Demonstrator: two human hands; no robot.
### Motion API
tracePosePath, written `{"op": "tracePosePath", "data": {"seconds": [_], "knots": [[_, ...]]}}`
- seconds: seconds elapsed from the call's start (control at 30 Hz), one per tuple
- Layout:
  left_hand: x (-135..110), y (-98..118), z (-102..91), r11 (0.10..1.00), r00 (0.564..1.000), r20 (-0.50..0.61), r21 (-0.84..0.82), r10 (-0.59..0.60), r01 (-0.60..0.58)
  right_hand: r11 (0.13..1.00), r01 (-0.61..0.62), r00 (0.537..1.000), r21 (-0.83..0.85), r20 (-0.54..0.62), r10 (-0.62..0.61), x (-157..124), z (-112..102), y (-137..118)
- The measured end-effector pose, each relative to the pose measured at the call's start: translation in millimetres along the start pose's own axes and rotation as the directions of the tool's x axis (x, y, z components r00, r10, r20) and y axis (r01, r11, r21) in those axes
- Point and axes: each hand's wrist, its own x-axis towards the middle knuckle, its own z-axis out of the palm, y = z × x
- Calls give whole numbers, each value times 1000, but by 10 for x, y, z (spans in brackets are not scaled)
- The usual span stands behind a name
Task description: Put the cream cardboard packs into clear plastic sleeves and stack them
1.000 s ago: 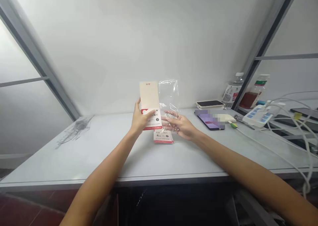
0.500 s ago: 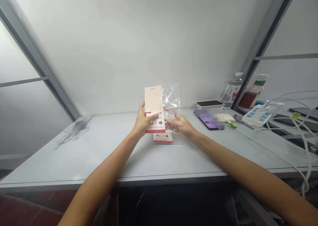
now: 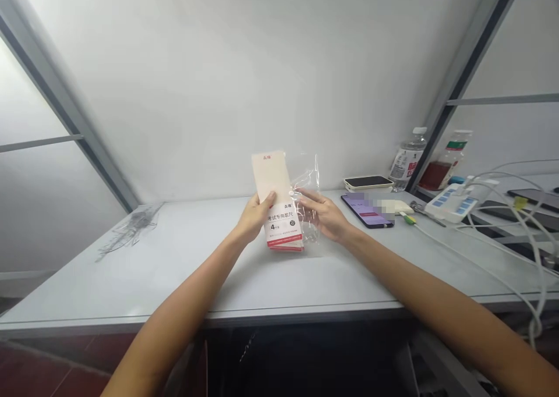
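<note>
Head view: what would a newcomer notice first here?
The eye goes first to the centre: the left hand grips a cream-and-red ruler-set packet and the right hand holds a clear plastic bag behind it. Right of them on the white desk lie a phone with a purple screen and a white power strip.

From my remote view, the white surface point(image 3: 174, 280) runs across the frame, with a red-edged card packet point(image 3: 285, 248) lying at its centre and crumpled clear plastic wrap point(image 3: 133, 223) at the left. To the right lie a phone with a lit screen point(image 3: 367, 212), partly blurred, and a dark-faced device in a cream case point(image 3: 368, 183). Further right are a water bottle point(image 3: 407, 167), a bottle of reddish liquid point(image 3: 441, 170), a white power strip point(image 3: 449, 206) and white cables point(image 3: 493, 240).
</note>
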Motion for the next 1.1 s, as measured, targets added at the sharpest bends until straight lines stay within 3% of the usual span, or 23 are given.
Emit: {"op": "tracePosePath", "data": {"seconds": [0.1,0.23,0.53,0.77,1.0,1.1], "knots": [[23,-27,-41,999,998,65,40,10,-13,1000,1,1000,11,17,-2,-21,25,-12],[41,-26,-110,994,989,144,112,-20,4,999,22,999,38,-43,-20,-45,34,-48],[-16,43,-73,983,985,149,172,-87,61,998,27,991,57,126,-34,-67,9,-37],[-1,29,-40,1000,997,72,30,-8,6,998,65,987,21,144,-67,-44,-9,7],[1,27,-102,995,972,226,86,-61,42,995,83,990,-56,120,-75,-5,-60,31],[6,27,-108,995,968,243,89,-68,48,993,97,986,-73,139,-86,6,-72,37]]}}
